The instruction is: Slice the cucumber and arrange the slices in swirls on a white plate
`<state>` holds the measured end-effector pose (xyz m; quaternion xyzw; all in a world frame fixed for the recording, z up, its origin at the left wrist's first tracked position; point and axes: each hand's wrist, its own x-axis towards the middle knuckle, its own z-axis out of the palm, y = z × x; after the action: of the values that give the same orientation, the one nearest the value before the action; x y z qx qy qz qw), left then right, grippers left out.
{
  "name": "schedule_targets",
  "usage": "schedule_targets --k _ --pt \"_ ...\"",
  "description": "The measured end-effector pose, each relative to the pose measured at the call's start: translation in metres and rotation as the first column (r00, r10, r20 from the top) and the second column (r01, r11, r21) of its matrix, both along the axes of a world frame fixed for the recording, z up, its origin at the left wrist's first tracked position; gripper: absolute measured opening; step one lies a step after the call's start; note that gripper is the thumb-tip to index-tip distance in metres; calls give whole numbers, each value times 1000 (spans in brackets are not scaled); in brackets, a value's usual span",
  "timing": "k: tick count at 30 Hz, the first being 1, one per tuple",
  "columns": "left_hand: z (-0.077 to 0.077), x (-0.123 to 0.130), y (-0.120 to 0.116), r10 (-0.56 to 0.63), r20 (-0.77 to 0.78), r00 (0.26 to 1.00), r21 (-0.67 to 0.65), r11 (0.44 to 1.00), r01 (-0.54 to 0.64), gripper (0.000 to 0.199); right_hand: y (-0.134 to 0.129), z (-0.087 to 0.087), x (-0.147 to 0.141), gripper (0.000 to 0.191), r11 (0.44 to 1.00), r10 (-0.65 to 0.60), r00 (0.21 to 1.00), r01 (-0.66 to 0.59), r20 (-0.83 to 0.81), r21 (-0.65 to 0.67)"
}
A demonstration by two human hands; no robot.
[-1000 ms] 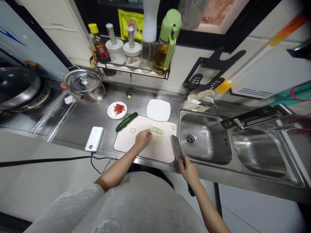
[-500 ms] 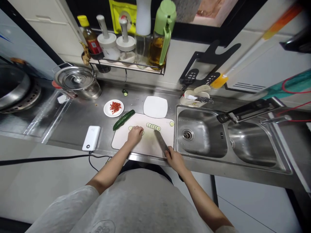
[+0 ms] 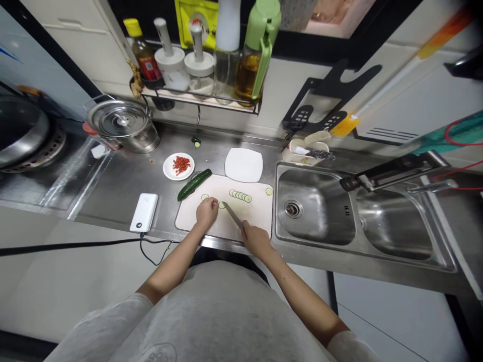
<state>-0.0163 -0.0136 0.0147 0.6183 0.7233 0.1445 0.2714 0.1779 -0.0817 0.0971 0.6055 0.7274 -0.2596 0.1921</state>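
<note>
My right hand (image 3: 256, 238) is closed round the handle of a knife (image 3: 234, 215), whose tip lies by a cucumber slice (image 3: 222, 205) on the cutting board (image 3: 188, 216). To the left of that slice, my left hand (image 3: 207, 212) is closed over the board, its fingertips pinched; what they hold, if anything, is too small to name. One more slice (image 3: 204, 197) shows just behind that hand. A row of overlapping slices (image 3: 240, 196) lies behind the knife, and a single end slice (image 3: 269, 191) sits in the board's back right corner. A whole cucumber (image 3: 194, 185) rests across the board's left edge.
Behind the board are a white plate (image 3: 243, 165) and a dish (image 3: 168, 171) of chopped red pieces. A power bank (image 3: 144, 212) with a cable lies left. Two sink basins (image 3: 315, 206) adjoin on the right. A lidded pot (image 3: 145, 138) and a bottle rack (image 3: 204, 100) stand behind.
My right hand has moved left with the knife, from beside the row of slices to the single slice near my left hand. The view has shifted slightly.
</note>
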Motion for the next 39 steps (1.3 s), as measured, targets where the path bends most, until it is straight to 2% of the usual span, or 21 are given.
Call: schedule_targets --k 12,39 --pt "-1 4 3 59 0 998 -23 998 -59 17 6 2 -5 25 999 35 999 -35 -5 -8" --pt "-4 3 -2 45 53 998 34 998 -47 21 13 2 -13 28 996 69 997 -67 41 -57"
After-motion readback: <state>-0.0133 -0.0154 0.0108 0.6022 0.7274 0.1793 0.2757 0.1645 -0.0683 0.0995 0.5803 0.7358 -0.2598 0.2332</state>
